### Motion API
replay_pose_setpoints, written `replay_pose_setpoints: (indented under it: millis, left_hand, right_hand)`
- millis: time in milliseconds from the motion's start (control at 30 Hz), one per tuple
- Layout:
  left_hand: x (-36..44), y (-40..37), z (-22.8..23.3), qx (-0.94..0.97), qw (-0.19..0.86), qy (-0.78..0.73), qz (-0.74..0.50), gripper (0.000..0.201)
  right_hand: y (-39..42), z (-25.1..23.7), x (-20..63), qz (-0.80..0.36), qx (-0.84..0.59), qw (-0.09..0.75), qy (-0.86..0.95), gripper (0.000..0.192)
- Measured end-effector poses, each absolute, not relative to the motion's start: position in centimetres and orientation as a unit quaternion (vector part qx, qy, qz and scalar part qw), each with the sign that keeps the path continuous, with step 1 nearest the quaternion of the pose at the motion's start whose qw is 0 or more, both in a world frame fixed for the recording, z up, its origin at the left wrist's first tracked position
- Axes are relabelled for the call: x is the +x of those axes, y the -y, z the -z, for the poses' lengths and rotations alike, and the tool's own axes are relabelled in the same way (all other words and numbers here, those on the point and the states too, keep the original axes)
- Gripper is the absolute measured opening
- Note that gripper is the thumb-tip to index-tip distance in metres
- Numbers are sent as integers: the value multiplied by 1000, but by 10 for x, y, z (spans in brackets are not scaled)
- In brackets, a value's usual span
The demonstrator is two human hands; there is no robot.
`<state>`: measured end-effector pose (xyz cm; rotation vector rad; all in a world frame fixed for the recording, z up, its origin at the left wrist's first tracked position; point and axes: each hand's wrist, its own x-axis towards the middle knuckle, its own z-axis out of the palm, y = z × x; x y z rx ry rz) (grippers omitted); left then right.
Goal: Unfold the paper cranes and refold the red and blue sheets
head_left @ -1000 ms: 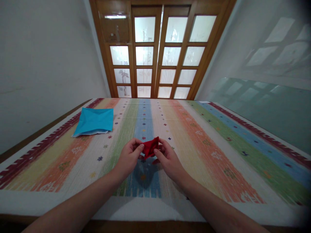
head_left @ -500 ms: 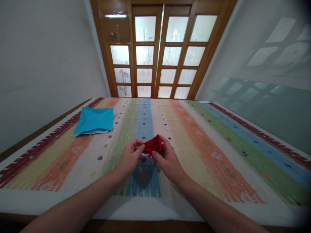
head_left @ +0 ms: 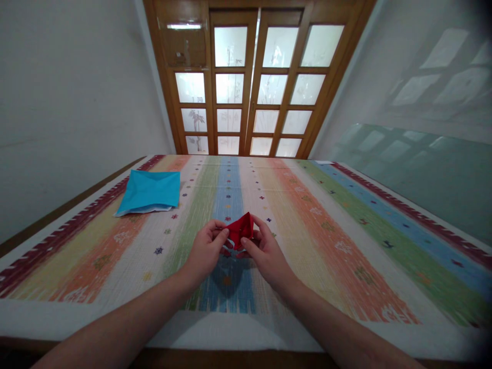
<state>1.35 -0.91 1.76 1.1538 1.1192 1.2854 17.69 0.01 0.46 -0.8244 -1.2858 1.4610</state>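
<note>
A small folded red paper (head_left: 240, 230) is held between both of my hands above the striped tablecloth (head_left: 330, 225), over its blue stripe. My left hand (head_left: 206, 250) pinches its left side with thumb and fingers. My right hand (head_left: 265, 252) grips its right side, thumb on the front. The paper's upper point sticks up between my fingertips. A whitish underside edge shows at its bottom.
A stack of blue paper sheets (head_left: 149, 191) lies at the far left of the table. Wooden doors with frosted glass panes (head_left: 249, 82) stand behind the table. A white wall is on the left, a glass-panelled wall on the right.
The red paper has been turned and raised a little between my fingers, so its point now stands up. Both hands stayed in about the same place.
</note>
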Motion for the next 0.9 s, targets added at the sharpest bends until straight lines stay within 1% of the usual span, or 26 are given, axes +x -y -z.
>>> replay_pose_setpoints:
  millis: [67,100,233,300,367,633,800,900]
  left_hand:
    - [13,9,-17,492,499,-474,-534,25]
    - [12,10,-17,506,470,-483,-538,23]
    - [6,14,-22,625,254,-495,-547,14]
    - [4,17,-25,681,193,-474,-524,9]
    - [4,20,-28,706,187,-466,-499,9]
    - [8,18,-26,678,255,-493,-482,9]
    - [7,16,-27,679,262,-498,-473,10]
    - [6,15,-28,678,268,-496,-471,10]
  right_hand:
    - [0,-4,177,-603,-337,488,533,67]
    - [0,-3,178,-603,-337,485,537,65]
    - [1,0,178,-578,-338,482,565,59]
    - [3,1,178,-557,-340,484,583,58]
    - [5,1,178,-540,-340,483,599,57]
    - [8,0,179,-487,-348,490,634,51]
    - [10,0,178,-494,-333,478,645,45]
    - [11,0,179,-506,-326,467,648,45]
